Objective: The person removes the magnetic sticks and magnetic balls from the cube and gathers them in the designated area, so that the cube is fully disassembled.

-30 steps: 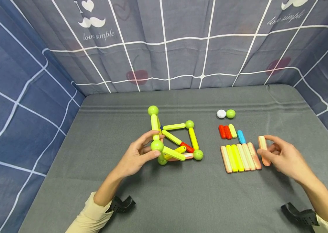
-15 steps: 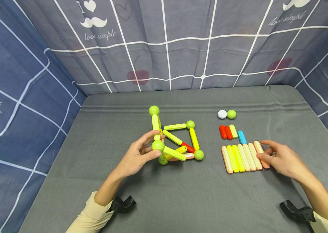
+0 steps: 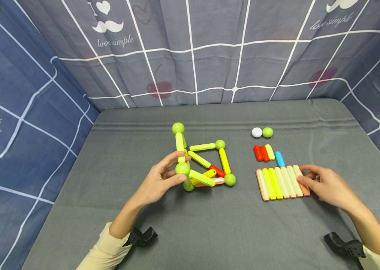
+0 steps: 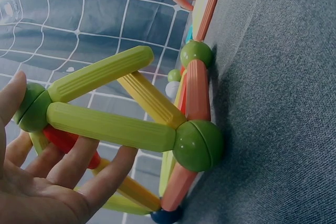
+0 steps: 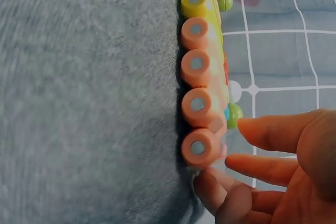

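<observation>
My left hand [image 3: 156, 183] grips the near upper corner of a standing magnetic stick-and-ball frame [image 3: 202, 177]. Its thumb lies at a green ball [image 4: 34, 107], and the fingers reach behind the yellow-green sticks. One yellow-green stick [image 4: 102, 74] slants from that ball with a bare end. On the right, a row of long sticks [image 3: 279, 183] lies side by side, peach and yellow. My right hand [image 3: 328, 185] is at the rightmost peach stick [image 5: 198, 148], which lies flat against its neighbour. In the right wrist view, the thumb and fingers are spread loosely beside this stick.
Behind the row lie two red short sticks [image 3: 261, 153], a yellow-green one [image 3: 269, 152] and a blue one [image 3: 280, 159]. Farther back sit a white ball [image 3: 256, 132] and a green ball [image 3: 268, 132]. A grid-patterned curtain [image 3: 210, 67] borders the grey cloth-covered table [image 3: 210, 232].
The right hand has moved left with the peach stick and laid it flat at the right end of the row. Its fingers have loosened. The left hand and frame stay put.
</observation>
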A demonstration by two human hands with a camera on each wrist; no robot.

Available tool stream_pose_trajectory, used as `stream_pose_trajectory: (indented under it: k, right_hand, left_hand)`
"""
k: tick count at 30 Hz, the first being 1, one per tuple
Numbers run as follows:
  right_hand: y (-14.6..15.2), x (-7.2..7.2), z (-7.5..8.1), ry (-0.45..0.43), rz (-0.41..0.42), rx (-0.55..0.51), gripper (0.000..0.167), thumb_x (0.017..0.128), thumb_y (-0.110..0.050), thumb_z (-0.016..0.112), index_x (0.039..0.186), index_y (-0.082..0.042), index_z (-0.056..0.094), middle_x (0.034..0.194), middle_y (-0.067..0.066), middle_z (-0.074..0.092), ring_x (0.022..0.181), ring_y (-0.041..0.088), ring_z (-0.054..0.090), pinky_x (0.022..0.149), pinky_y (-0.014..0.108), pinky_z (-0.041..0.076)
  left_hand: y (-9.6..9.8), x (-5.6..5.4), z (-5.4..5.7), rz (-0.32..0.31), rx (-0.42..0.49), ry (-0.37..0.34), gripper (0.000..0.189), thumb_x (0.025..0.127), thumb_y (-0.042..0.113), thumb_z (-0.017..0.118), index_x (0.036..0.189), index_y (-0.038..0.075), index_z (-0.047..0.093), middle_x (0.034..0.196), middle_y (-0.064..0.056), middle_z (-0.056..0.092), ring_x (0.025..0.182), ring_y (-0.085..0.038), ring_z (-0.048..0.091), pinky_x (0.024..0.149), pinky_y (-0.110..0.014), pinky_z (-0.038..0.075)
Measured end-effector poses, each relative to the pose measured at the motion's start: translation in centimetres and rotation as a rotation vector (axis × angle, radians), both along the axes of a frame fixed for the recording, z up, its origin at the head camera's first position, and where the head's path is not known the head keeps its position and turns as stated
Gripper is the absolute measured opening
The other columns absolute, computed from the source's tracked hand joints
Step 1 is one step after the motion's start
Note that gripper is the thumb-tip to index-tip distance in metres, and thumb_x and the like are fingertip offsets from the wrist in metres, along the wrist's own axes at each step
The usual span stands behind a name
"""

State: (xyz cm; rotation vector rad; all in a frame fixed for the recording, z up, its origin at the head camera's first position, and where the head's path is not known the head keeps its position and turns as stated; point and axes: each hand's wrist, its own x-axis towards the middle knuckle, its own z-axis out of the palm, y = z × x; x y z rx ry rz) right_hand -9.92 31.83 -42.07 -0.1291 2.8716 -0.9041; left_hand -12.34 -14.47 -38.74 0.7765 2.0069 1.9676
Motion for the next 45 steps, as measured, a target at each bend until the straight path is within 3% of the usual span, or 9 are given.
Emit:
stream_pose_trajectory:
  k: [7,11,16,23,26,33,40,45]
  right_hand:
    - [-1.9,0.5,1.2,0.202,-0.032,0.005,0.034,0.095,-0.023,0.068,0.120,0.001,0.065,0.098,0.011,0.065,0.077,0.005,0.054,0.057,0.028,0.041]
    - [-4.6,0.7,2.2,0.271,0.022,-0.128,0.028,0.091,-0.013,0.072,0.117,-0.003,0.067,0.100,0.009,0.066,0.078,0.001,0.058,0.059,0.026,0.045]
    - [-9.3,0.6,3.2,0.196,0.169,-0.350,0.030,0.090,-0.008,0.073,0.119,-0.009,0.066,0.103,0.006,0.066,0.073,0.010,0.064,0.049,0.028,0.048]
    - [-15.7,-0.6,4.0,0.114,0.357,-0.461,0.026,0.096,-0.021,0.067,0.122,-0.017,0.066,0.112,-0.006,0.064,0.092,0.012,0.063,0.053,0.030,0.053]
    - [-17.7,-1.3,4.1,0.108,0.398,-0.472,0.023,0.097,-0.021,0.067,0.119,-0.019,0.068,0.104,-0.008,0.064,0.090,0.015,0.062,0.054,0.030,0.053]
    - [-19.4,-2.6,3.2,0.074,0.405,-0.415,0.015,0.096,-0.012,0.065,0.107,-0.018,0.072,0.092,-0.006,0.066,0.079,0.020,0.062,0.053,0.029,0.051]
    - [-19.4,-2.7,2.9,0.024,0.394,-0.428,0.014,0.097,-0.011,0.064,0.108,-0.016,0.071,0.092,-0.003,0.067,0.079,0.024,0.064,0.049,0.031,0.052]
    - [-19.2,-2.6,2.5,-0.007,0.361,-0.422,0.017,0.097,-0.010,0.063,0.112,-0.014,0.070,0.090,-0.004,0.070,0.079,0.025,0.066,0.050,0.032,0.052]
  left_hand:
    - [0.0,0.0,-0.1,0.000,-0.002,0.000,0.057,0.093,-0.001,0.067,0.145,0.005,0.043,0.138,-0.017,0.052,0.115,-0.031,0.061,0.091,-0.035,0.051]
    - [0.1,0.0,-0.1,0.001,-0.001,0.004,0.058,0.093,-0.001,0.067,0.145,0.001,0.042,0.138,-0.018,0.052,0.116,-0.031,0.061,0.091,-0.035,0.051]
    - [0.1,-0.1,-0.1,0.007,-0.006,0.004,0.059,0.092,-0.001,0.067,0.144,-0.003,0.039,0.138,-0.018,0.052,0.115,-0.031,0.062,0.090,-0.034,0.052]
    - [0.0,-0.1,-0.2,0.014,-0.023,0.009,0.058,0.093,0.001,0.068,0.144,-0.001,0.041,0.137,-0.017,0.053,0.116,-0.031,0.061,0.090,-0.035,0.052]
    - [-0.1,-0.1,-0.2,0.014,-0.019,0.005,0.057,0.093,0.002,0.068,0.144,0.003,0.043,0.137,-0.017,0.053,0.116,-0.033,0.060,0.090,-0.035,0.052]
    - [0.0,-0.1,-0.2,0.012,-0.017,0.001,0.056,0.093,0.002,0.068,0.144,0.005,0.044,0.137,-0.017,0.053,0.117,-0.036,0.059,0.091,-0.035,0.051]
    - [-0.1,-0.1,-0.1,0.012,-0.012,-0.007,0.057,0.093,0.002,0.068,0.144,0.005,0.043,0.138,-0.017,0.052,0.114,-0.029,0.062,0.090,-0.035,0.052]
    - [-0.1,-0.1,-0.2,0.012,-0.013,-0.001,0.057,0.093,0.002,0.068,0.144,0.004,0.043,0.138,-0.017,0.053,0.116,-0.035,0.060,0.090,-0.035,0.052]
